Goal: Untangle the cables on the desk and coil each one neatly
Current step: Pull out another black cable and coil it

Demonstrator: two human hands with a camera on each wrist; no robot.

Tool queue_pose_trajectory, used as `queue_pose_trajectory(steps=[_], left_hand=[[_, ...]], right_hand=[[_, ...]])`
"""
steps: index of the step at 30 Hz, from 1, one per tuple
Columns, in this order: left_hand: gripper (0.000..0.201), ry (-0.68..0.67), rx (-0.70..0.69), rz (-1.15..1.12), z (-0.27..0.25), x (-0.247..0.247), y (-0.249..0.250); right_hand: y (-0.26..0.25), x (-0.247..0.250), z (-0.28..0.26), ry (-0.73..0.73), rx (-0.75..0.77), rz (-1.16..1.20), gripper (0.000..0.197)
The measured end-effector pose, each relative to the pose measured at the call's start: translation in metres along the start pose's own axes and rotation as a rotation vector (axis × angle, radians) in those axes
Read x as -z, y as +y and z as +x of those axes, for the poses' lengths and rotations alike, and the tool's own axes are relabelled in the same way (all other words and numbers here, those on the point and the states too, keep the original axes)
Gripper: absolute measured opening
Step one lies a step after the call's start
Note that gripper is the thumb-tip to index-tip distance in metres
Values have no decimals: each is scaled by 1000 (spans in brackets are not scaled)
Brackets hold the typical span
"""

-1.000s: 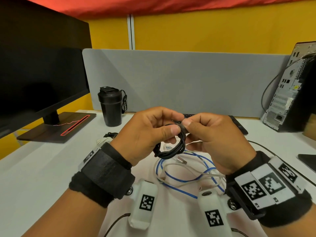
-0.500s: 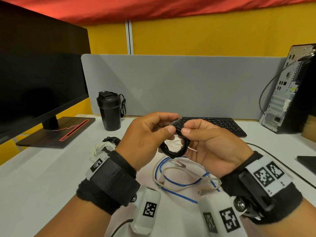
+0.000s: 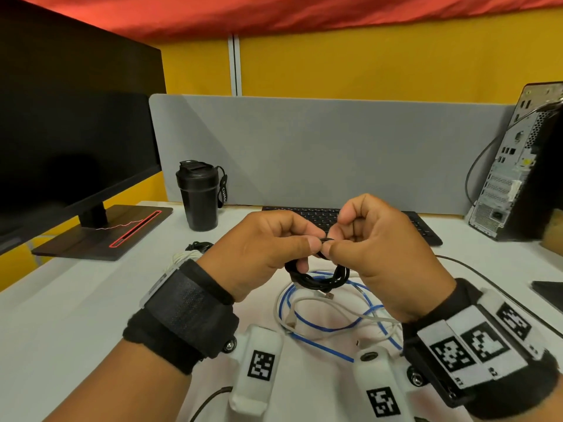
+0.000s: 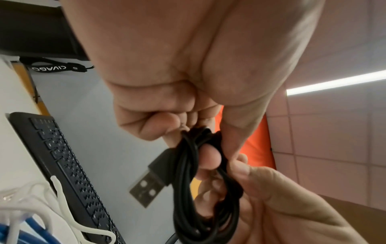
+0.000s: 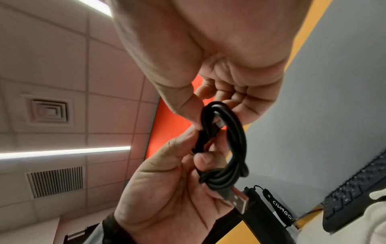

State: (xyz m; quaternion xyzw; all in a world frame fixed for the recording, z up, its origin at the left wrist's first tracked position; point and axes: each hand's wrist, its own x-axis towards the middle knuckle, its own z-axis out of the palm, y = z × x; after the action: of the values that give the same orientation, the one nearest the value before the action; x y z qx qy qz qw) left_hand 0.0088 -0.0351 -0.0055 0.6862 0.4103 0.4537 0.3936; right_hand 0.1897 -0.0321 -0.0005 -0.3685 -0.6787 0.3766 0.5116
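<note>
Above the desk [image 3: 76, 300], both hands' fingers now curled tighter than before, pinching the black cable coil [image 3: 320, 277] at its top.

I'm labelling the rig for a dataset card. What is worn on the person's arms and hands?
Hands bare. The left wrist wears a wide black strap over a black cuff, with a white block at its edge. The right wrist has a black band carrying white tags with black square codes. A white pod with a code hangs under each wrist.

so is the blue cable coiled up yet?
No: in the head view the blue cable lies in loose loops on the desk, crossed with a white cable, under the hands.
</note>
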Motion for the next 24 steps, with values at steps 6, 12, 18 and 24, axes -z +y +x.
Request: queue_pose_trajectory(steps=[6, 12, 18, 24], left_hand=[[15, 64, 15, -33, 0, -4, -1], [23, 312, -35, -22, 3, -3, 0], [18, 324, -161, 157, 1, -11, -3], [18, 346, -174, 164, 1, -14, -5]], right_hand=[[-2, 12, 4, -102, -192, 290, 33], [-3, 15, 5, -51, -254, 294, 26], [-8, 3, -4, -128, -230, 97, 44], [0, 0, 0, -4, -107, -46, 5]])
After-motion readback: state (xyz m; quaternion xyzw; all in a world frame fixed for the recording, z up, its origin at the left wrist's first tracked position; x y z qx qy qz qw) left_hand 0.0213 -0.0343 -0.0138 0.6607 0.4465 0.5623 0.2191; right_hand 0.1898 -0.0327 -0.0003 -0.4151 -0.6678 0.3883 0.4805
